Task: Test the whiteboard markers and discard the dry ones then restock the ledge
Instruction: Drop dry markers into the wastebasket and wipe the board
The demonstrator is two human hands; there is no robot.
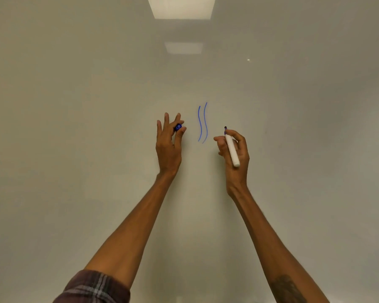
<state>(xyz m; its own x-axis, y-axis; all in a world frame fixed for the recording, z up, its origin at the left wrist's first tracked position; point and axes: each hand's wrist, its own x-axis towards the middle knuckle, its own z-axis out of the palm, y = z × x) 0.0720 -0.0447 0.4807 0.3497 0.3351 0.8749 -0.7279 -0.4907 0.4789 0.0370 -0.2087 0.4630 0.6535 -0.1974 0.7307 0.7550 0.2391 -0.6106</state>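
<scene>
Whiteboard marker (232, 149): smooth white cylindrical barrel w/ rounded butt end, dark blue tip pointing to 12 o'clock, uncapped. It sits in the right hand (234, 154), approx 4 o'clock from frame centre. Thumb and curled fingers wrap the upper barrel, and the butt end sticks out toward 5 o'clock. Can't tell whether the tip touches the board.

Blue cap (178, 127): short glossy plastic tube, round end facing the camera, pinched btwn thumb and a finger of the left hand (169, 143). The other fingers are spread, fairly straight, pointing to 12 o'clock.

The cap is at 9 o'clock from two blue lines (202, 123), and the marker tip is at 3 o'clock from them. The lines are thin, wavy, roughly vertical, side by side and solid in colour. They're on the whiteboard (74, 106), a glossy pale-grey flat surface filling the view.

Two rectangular ceiling-light reflections (181, 6) show at 12 o'clock, the upper one brighter. A plaid fabric sleeve (92, 287) is bunched on the left arm at 7 o'clock. A dark tattoo (287, 289) shows on the right forearm at 5 o'clock.
</scene>
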